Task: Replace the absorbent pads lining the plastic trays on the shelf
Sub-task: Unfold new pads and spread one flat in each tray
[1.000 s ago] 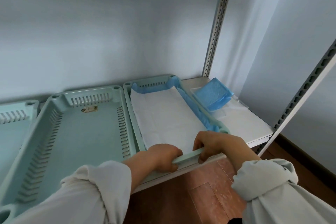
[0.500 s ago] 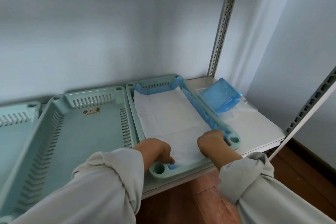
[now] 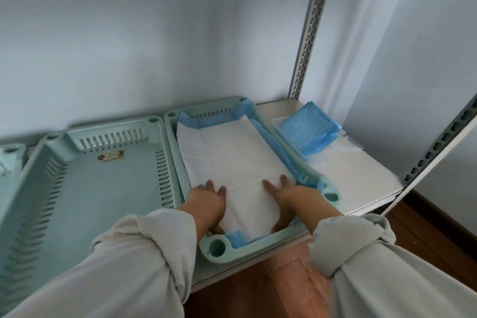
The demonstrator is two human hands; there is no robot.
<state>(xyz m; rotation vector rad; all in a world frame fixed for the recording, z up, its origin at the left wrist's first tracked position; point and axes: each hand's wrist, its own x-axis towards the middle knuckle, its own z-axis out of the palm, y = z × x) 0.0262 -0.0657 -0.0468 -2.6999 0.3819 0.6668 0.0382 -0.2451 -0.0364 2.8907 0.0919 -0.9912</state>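
Observation:
A pale green plastic tray (image 3: 313,177) sits on the shelf, lined with an absorbent pad (image 3: 232,160) that is white on top with blue edges turned up along the walls. My left hand (image 3: 206,200) lies flat on the pad near the tray's left wall, fingers straight. My right hand (image 3: 286,195) lies flat on the pad towards the right wall, fingers straight as well. Both thumbs reach down by the near wall. A folded stack of blue pads (image 3: 308,129) lies on the shelf to the right of this tray.
An unlined green tray (image 3: 77,183) stands directly to the left, and the corner of a third tray (image 3: 11,152) shows at the far left. The white shelf board (image 3: 361,178) ends at a slotted metal upright (image 3: 438,144). Wooden floor (image 3: 284,289) lies below.
Both hands have let go of the tray's near rim and moved inside it, and they now lie flat on the pad. The camera has tilted down and closer.

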